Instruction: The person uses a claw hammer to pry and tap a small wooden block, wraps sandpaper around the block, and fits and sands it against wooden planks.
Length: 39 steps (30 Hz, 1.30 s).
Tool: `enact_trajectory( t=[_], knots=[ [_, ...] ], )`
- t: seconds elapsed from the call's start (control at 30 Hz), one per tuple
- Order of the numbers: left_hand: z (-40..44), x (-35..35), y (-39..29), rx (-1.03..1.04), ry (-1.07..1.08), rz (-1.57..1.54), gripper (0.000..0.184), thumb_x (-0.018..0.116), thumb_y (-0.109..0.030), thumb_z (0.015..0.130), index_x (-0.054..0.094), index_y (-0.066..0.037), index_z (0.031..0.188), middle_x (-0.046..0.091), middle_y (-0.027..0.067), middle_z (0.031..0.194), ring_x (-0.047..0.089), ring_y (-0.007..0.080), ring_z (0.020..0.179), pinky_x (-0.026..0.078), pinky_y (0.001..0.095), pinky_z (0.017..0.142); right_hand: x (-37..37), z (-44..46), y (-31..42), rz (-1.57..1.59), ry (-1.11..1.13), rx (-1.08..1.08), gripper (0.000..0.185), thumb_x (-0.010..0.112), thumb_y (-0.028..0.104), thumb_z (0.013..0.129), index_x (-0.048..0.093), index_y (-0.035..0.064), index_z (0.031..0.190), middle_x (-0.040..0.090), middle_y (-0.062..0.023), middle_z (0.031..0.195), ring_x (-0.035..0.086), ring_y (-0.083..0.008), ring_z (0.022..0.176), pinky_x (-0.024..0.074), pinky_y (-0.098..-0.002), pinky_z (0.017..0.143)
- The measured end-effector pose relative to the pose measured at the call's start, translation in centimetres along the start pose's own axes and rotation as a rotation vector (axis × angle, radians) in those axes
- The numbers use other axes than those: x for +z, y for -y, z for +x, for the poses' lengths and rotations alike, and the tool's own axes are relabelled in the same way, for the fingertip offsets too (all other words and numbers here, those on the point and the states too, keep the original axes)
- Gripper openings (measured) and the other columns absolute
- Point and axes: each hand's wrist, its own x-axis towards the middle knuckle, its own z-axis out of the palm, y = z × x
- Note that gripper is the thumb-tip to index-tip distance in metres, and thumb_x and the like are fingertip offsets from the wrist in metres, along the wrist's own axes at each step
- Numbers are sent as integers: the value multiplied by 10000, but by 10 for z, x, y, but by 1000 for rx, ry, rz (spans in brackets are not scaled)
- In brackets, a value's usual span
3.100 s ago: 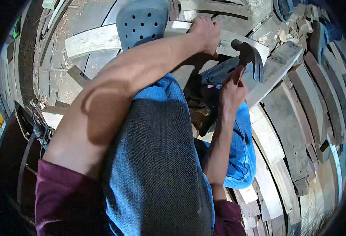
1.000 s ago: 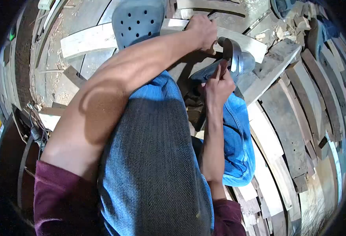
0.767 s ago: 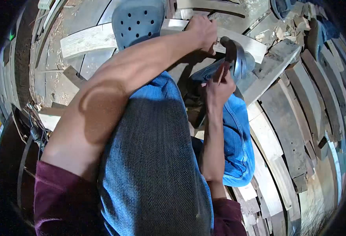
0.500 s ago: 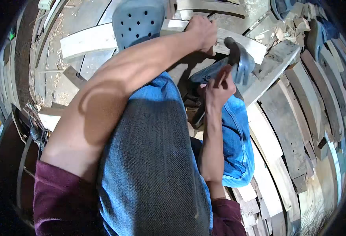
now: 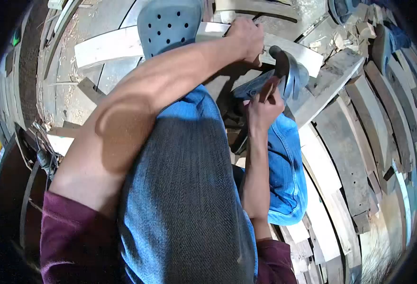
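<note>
My right hand is closed around the handle of a hammer, whose dark head sits beside the right clog. Ahead of it, my left hand rests on a pale wooden plank, its fingers curled together. What they pinch, if anything, is hidden; a tiny tip shows by the fingertips, too small to name. The plank lies crosswise under my left clog, and its far end reaches past the hammer head.
Many boards lie side by side along the right. A weathered wood block stands by the right clog. Cables hang at the left. Another person's foot shows at the upper right. Wood shavings litter the floor.
The view has shifted very slightly. Both hands, the hammer and the plank keep nearly the same places.
</note>
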Motion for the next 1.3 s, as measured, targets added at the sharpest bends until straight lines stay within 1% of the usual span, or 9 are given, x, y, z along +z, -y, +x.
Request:
enact_trajectory(
  t=[0.23,0.27,0.4,0.53,0.63,0.77,0.93,1.07,1.3],
  knots=[
    [5,8,1,-40,-32,13,890,743,-571,606,467,103,1118,623,233,959,626,349,914,502,413,784,-1,-1,18,-42,-30,-78,423,567,274,923,593,-79,693,515,-215,505,503,-302,428,392,-390,461],
    [6,10,2,-21,-3,-11,902,733,-580,607,455,100,1131,619,236,956,622,352,921,497,412,798,4,1,18,63,-29,66,400,576,250,908,588,-82,686,514,-220,512,490,-301,426,391,-393,463],
    [7,4,1,-70,15,-75,865,739,-557,597,459,84,1107,606,244,985,612,350,954,492,418,810,1,2,15,-90,-72,-134,401,563,260,926,594,-78,712,517,-227,532,487,-284,429,395,-393,470],
    [9,5,2,-52,58,-27,869,760,-510,595,443,84,1144,604,248,1007,608,358,974,495,411,804,6,7,29,-14,-12,144,330,590,236,899,602,-60,753,516,-207,536,455,-266,432,386,-374,463],
    [3,1,-2,-83,25,-37,846,785,-477,589,458,77,1139,608,244,1009,615,352,965,503,404,801,-2,5,33,43,-23,19,406,564,303,921,597,-61,746,509,-208,529,449,-273,439,387,-368,469],
    [8,7,-1,-59,5,8,866,781,-559,576,496,76,1091,621,241,973,639,339,904,517,404,790,0,12,35,-106,12,229,359,552,232,924,572,-66,725,517,-177,531,451,-167,470,386,-358,478],
    [2,1,0,-45,-10,-18,882,760,-607,575,499,86,1055,638,223,933,645,329,894,531,382,754,-3,7,26,47,-39,135,442,533,322,943,600,-75,761,531,-232,546,480,-296,450,389,-404,489],
    [7,1,0,-26,21,12,878,759,-600,576,497,80,1066,639,221,938,646,322,892,531,383,759,-6,13,22,-108,4,133,325,547,211,933,597,-74,785,525,-175,537,467,-147,468,378,-362,462],
    [10,11,0,-50,4,2,844,772,-546,587,477,70,1081,613,247,967,635,356,889,516,422,770,-9,7,28,-92,41,58,323,552,237,917,624,-60,813,543,-237,577,530,-271,471,414,-390,501]
  ],
)
